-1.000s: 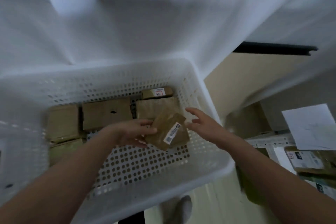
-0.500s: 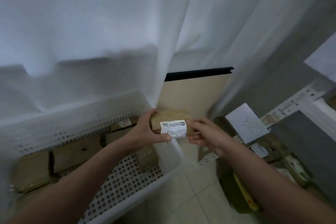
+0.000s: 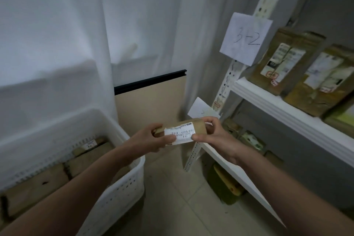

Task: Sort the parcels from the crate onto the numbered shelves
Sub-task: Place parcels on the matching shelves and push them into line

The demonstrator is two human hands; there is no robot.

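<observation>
Head view: left hand (image 3: pixel 151 140), right hand (image 3: pixel 216 137) grip parcel (image 3: pixel 192 128) ends, midair between crate (image 3: pixel 130 182), shelf edge (image 3: pixel 272 105).

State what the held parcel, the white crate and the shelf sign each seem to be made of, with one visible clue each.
Parcel: probably cardboard or kraft paper, matt brown, with a white printed label stuck on.
Crate: moulded plastic, smooth white; regular rows of holes pierce its walls.
Sign: thin matt white paper, by its handwritten 3-2 and flat sheet shape.
</observation>
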